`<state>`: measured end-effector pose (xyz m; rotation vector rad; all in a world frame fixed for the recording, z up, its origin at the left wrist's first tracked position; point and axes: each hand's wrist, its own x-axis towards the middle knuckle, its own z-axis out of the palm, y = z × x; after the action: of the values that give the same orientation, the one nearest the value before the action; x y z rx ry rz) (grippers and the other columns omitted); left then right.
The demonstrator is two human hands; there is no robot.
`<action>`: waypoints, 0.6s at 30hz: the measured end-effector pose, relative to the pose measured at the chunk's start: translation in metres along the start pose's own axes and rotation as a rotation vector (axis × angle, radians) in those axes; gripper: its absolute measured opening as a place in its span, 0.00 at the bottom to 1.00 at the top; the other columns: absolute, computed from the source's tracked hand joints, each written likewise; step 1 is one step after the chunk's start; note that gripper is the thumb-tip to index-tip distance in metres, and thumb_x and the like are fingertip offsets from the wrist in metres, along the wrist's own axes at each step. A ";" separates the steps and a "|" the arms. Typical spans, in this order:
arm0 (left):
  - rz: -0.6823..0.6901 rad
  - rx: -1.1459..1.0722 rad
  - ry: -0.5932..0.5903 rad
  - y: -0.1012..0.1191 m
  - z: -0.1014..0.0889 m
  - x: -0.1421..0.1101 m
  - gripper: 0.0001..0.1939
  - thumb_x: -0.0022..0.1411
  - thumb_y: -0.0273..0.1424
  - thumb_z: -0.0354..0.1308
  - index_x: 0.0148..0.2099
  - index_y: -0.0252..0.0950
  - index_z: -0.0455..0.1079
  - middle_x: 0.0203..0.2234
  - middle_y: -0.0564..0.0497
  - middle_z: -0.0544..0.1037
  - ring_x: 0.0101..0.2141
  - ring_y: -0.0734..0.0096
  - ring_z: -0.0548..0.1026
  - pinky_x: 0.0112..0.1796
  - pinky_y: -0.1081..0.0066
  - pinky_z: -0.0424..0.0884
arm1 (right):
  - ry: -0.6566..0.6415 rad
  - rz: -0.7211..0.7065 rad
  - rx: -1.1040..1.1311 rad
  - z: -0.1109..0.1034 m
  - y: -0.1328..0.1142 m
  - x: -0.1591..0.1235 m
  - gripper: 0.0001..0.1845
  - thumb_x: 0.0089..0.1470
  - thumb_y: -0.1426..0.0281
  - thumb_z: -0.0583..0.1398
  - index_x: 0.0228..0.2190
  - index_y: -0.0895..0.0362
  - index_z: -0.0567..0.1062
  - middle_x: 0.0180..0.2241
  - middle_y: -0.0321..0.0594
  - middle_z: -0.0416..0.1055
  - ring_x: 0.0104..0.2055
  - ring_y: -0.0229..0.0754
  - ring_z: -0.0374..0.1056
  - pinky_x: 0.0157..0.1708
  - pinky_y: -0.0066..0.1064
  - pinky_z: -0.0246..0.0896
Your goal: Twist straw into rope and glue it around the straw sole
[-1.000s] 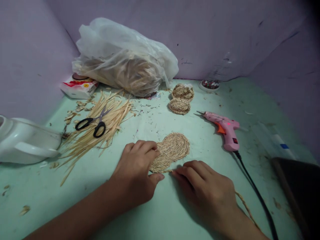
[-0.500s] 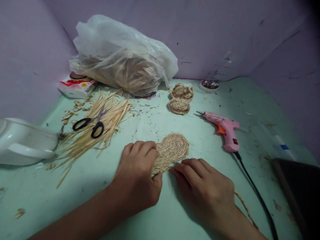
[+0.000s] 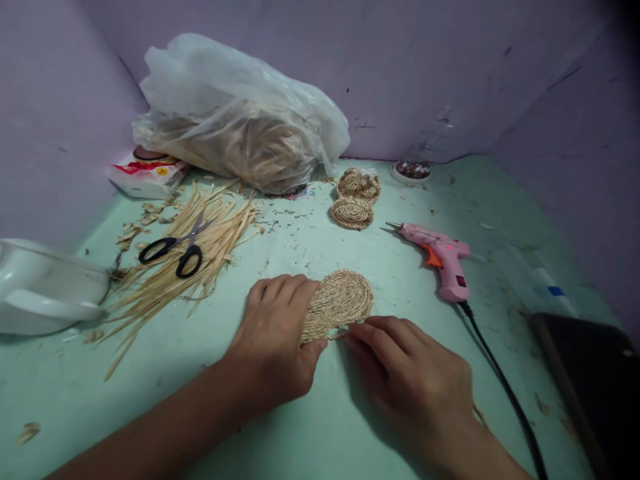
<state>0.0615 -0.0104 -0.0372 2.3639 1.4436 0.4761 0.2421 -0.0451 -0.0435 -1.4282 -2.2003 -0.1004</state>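
Note:
A flat piece of coiled straw braid (image 3: pixel 345 301), rounded at its far right end, lies at the middle of the table. My left hand (image 3: pixel 277 337) is closed over its left part, thumb at the near edge, hiding that side. The fingers of my right hand (image 3: pixel 413 377) pinch a thin braided straw cord (image 3: pixel 338 335) by the piece's near right edge. A small gap shows between cord and coil. More of this cord emerges behind my right wrist. A pink glue gun (image 3: pixel 445 253) with an orange trigger lies to the right, its red light on.
Black-handled scissors (image 3: pixel 185 247) rest on loose straw strips (image 3: pixel 215 227) at left, near a white plastic jug (image 3: pixel 47 287). Behind are a plastic bag (image 3: pixel 245 120), a small box (image 3: pixel 150 177), and a coiled straw item (image 3: pixel 355 200). A black cable (image 3: pixel 500 387) and dark object (image 3: pixel 585 380) lie right.
Between the frames, my right hand brings the cord against the piece's edge, then a small gap shows again. The piece has turned slightly under my left hand. The whole view shifts a little.

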 end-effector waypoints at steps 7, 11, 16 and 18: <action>-0.025 0.007 -0.005 0.002 -0.001 0.000 0.27 0.49 0.34 0.57 0.53 0.36 0.59 0.49 0.42 0.67 0.49 0.51 0.62 0.49 0.54 0.52 | -0.125 0.091 -0.100 -0.016 -0.001 -0.002 0.17 0.57 0.66 0.48 0.23 0.53 0.72 0.20 0.35 0.71 0.19 0.40 0.66 0.16 0.29 0.47; -0.040 -0.017 0.002 0.002 0.000 0.000 0.27 0.49 0.34 0.58 0.53 0.37 0.60 0.49 0.42 0.67 0.50 0.51 0.62 0.50 0.54 0.52 | -0.240 0.069 -0.069 -0.023 0.000 -0.001 0.17 0.57 0.65 0.48 0.23 0.52 0.72 0.19 0.34 0.70 0.19 0.40 0.67 0.17 0.29 0.50; -0.031 0.013 -0.007 0.002 0.000 0.000 0.28 0.49 0.34 0.57 0.54 0.35 0.60 0.50 0.41 0.67 0.50 0.51 0.62 0.50 0.54 0.52 | -0.285 0.071 -0.007 -0.017 0.007 -0.002 0.17 0.58 0.66 0.48 0.25 0.53 0.73 0.21 0.35 0.69 0.20 0.40 0.68 0.15 0.29 0.49; -0.036 0.048 -0.031 0.003 -0.002 0.000 0.29 0.49 0.35 0.56 0.55 0.33 0.59 0.50 0.40 0.67 0.50 0.51 0.62 0.51 0.53 0.52 | -0.269 0.050 -0.006 -0.013 0.010 -0.002 0.16 0.58 0.67 0.48 0.27 0.54 0.73 0.23 0.35 0.70 0.20 0.39 0.68 0.15 0.29 0.48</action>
<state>0.0633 -0.0112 -0.0341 2.3673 1.4976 0.3982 0.2560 -0.0462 -0.0352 -1.5780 -2.3750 0.1087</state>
